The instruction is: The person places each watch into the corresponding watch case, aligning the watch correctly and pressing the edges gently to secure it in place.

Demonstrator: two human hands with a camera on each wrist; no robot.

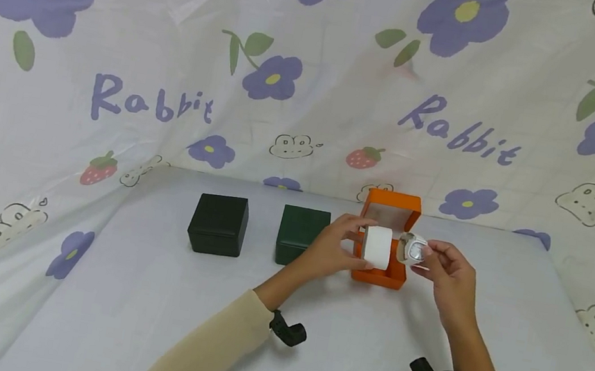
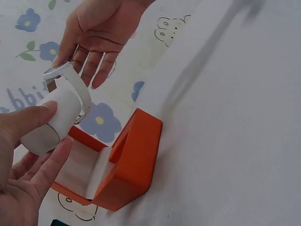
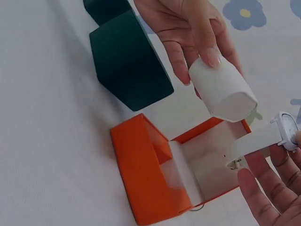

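A white watch pillow (image 1: 377,247) is pinched between the thumb and fingers of my left hand (image 1: 330,247). My right hand (image 1: 453,281) grips a white wristwatch (image 1: 414,249) by its case, its strap forming a loop. The right wrist view shows the watch (image 3: 288,131) apart from the end of the pillow (image 3: 221,89); in the left wrist view the loop overlaps that end. Beneath both hands stands an orange watch box (image 1: 378,280), its lid (image 1: 396,200) raised and its pale lining showing.
To the left of the orange box is a dark green box (image 1: 301,235) with its lid down. A closed black box (image 1: 218,225) stands farther left. The white tabletop (image 1: 303,368) meets a patterned cloth backdrop (image 1: 310,103) behind the boxes.
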